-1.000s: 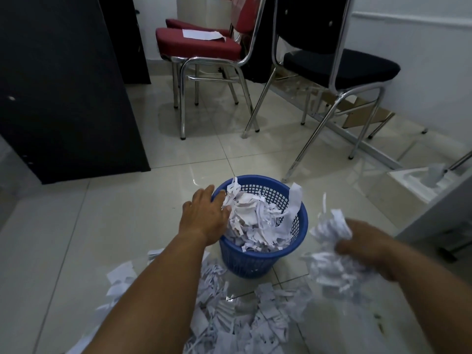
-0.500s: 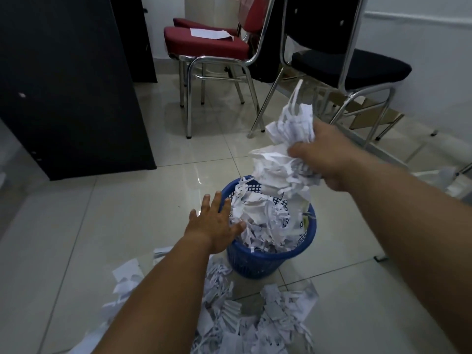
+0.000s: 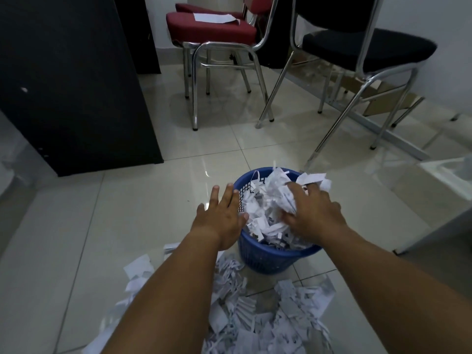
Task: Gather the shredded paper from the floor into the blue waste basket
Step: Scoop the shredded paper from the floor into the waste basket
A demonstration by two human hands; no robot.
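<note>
Fingers spread, right hand (image 3: 313, 215) presses shredded paper (image 3: 268, 215) down while open left hand (image 3: 221, 218) steadies blue waste basket (image 3: 270, 259).

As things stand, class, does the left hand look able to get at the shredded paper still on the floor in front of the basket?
Probably yes. The left hand rests open by the rim of the blue basket, holding nothing, and the floor pile lies just below its forearm with nothing covering it. The right hand is busy pressing paper into the basket.
</note>
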